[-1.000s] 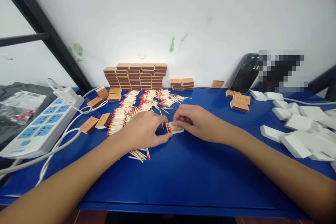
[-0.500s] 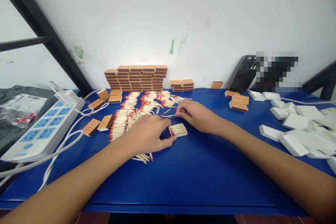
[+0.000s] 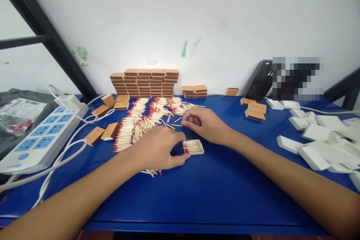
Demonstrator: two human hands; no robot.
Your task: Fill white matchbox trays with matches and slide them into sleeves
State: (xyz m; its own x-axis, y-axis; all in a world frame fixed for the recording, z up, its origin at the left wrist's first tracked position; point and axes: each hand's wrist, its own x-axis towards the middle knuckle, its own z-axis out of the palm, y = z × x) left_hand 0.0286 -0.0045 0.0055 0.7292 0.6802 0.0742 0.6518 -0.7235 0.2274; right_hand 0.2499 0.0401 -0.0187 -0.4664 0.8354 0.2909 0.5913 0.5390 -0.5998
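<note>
A small white matchbox tray (image 3: 198,152) partly filled with red-tipped matches (image 3: 192,146) sits on the blue table. My left hand (image 3: 161,146) holds the tray's left end between thumb and forefinger. Beyond it, my right hand (image 3: 201,122) is closed in a pinch, its fingertips beside a few scattered matches (image 3: 170,124). Whatever lies between those fingertips is too small to make out. A large spread of loose matches (image 3: 125,133) reaches from behind my left hand, which covers part of it.
Stacked matchboxes (image 3: 144,84) stand against the wall, with single matchboxes (image 3: 95,135) to the left and more matchboxes (image 3: 255,110) to the right. White empty trays (image 3: 323,138) are heaped at far right. A power strip (image 3: 45,135) with white cables (image 3: 53,168) occupies the left. A black phone (image 3: 258,80) leans back.
My right hand has shifted slightly left toward the scattered matches. The tray and my left hand sit slightly lower and farther right in view, and the camera has shifted a little.
</note>
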